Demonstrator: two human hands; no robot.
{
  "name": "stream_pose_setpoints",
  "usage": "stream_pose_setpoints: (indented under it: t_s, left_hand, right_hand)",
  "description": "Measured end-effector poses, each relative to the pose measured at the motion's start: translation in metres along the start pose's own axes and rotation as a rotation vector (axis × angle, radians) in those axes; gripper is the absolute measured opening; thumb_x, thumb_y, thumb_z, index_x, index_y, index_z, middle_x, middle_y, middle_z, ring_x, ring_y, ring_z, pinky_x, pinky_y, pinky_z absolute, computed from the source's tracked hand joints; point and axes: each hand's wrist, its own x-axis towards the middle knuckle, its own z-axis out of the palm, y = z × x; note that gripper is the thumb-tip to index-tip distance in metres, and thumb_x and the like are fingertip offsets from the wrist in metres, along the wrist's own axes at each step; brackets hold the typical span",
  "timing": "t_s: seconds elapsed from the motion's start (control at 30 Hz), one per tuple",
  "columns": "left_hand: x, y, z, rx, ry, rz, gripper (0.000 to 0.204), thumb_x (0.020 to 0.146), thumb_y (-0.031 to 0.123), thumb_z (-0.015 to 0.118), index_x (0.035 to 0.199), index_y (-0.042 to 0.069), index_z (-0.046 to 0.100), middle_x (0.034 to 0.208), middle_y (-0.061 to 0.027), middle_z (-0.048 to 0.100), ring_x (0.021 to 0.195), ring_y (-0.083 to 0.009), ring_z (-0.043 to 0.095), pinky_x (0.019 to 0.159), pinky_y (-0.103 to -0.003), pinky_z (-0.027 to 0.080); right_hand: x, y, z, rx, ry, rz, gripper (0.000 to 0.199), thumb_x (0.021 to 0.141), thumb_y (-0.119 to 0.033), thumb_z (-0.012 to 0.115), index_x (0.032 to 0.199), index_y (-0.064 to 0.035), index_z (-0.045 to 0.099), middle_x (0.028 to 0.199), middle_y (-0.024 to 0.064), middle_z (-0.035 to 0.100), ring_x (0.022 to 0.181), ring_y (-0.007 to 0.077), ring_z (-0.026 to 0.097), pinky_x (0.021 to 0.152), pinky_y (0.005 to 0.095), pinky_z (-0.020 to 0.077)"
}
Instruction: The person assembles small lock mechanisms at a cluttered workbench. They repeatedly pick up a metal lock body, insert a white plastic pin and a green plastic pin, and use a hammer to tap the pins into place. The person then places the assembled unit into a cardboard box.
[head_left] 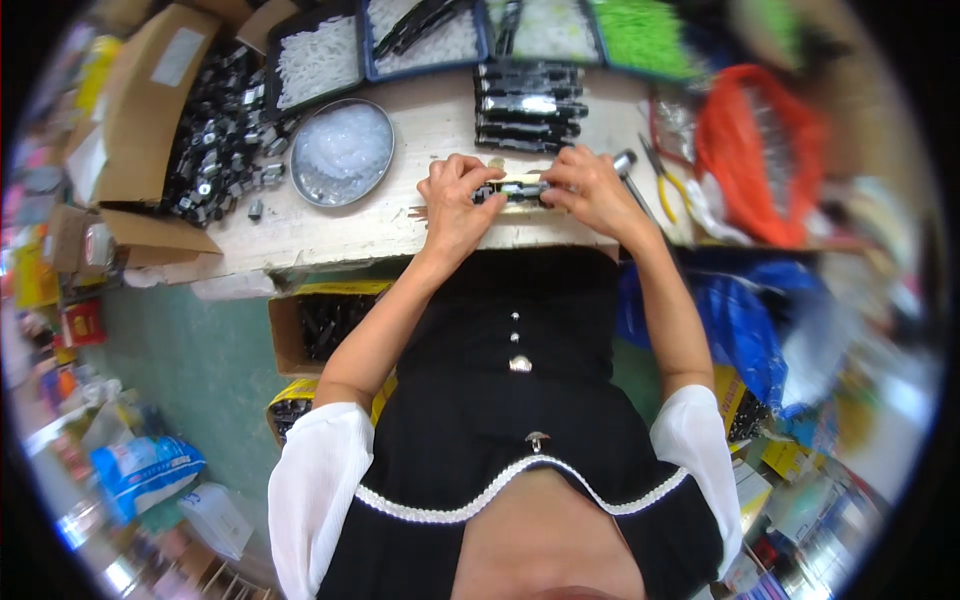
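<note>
Left hand: my left hand (455, 200) has its grip closed on the left end of a small black part (515, 192).
Right hand: my right hand (597, 193) pinches the right end, fingers closed.
Part: held between both hands, just above the surface (330, 225) near its front edge.
Risk: I judge the part could slip and drop off the edge into the box (320, 330) below, because my hold is only at the fingertips.
Risk two: my right wrist is near the pliers (665, 190); a nudge could shift them.
Count: one part in hand; about five black pieces in the stack (528, 105); one round dish (342, 152); four trays (425, 40) along the back; loose metal bits (215, 130) too many to count.
</note>
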Motion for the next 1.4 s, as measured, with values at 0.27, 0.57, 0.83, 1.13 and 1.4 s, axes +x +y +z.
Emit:
stream_pose_setpoints:
  t_s: [0.27,0.57,0.83,1.13,1.4]
  left_hand:
    - [-0.001,0.002,0.0,0.005,0.025,0.014,0.025,0.064,0.015,0.07,0.088,0.013,0.069,0.09,-0.001,0.054,0.094,-0.0199,0.046,0.083,-0.036,0.028]
    - [0.0,0.004,-0.001,0.032,0.048,0.047,0.021,0.062,0.011,0.072,0.082,0.01,0.067,0.09,-0.0039,0.057,0.09,-0.0218,0.05,0.079,-0.034,0.035]
    - [0.0,0.003,-0.001,0.019,0.067,0.069,0.018,0.062,0.01,0.071,0.08,0.009,0.067,0.088,-0.0038,0.057,0.088,-0.0223,0.051,0.077,-0.034,0.037]
    - [-0.001,0.005,-0.001,0.009,0.051,0.042,0.015,0.064,0.012,0.07,0.079,0.01,0.067,0.089,-0.0017,0.057,0.09,-0.0203,0.049,0.08,-0.034,0.032]
    - [-0.003,0.003,0.0,0.021,0.076,0.092,0.013,0.065,0.011,0.07,0.078,0.011,0.067,0.089,-0.0005,0.057,0.089,-0.0195,0.049,0.08,-0.034,0.031]
  right_hand:
    - [0.0,-0.002,0.005,0.023,0.014,0.051,0.019,0.078,-0.023,0.064,0.093,-0.0104,0.065,0.087,0.0034,0.056,0.092,0.0225,0.051,0.075,0.0397,0.0333]
    - [-0.001,0.001,0.008,0.02,0.031,0.04,0.019,0.077,-0.023,0.065,0.093,-0.0119,0.065,0.088,0.0033,0.056,0.092,0.023,0.052,0.075,0.0396,0.034]
    - [-0.001,0.004,0.01,0.113,0.017,0.083,0.02,0.077,-0.022,0.065,0.094,-0.0121,0.066,0.088,0.0037,0.056,0.094,0.0231,0.052,0.076,0.0404,0.0344]
    - [-0.001,0.008,0.011,0.186,0.023,0.127,0.019,0.076,-0.023,0.066,0.093,-0.0131,0.068,0.085,0.0039,0.057,0.091,0.024,0.054,0.076,0.0414,0.0343]
    - [-0.001,0.001,0.01,0.026,0.063,0.068,0.019,0.077,-0.021,0.066,0.093,-0.0127,0.068,0.083,0.004,0.056,0.089,0.0231,0.052,0.075,0.0396,0.0331]
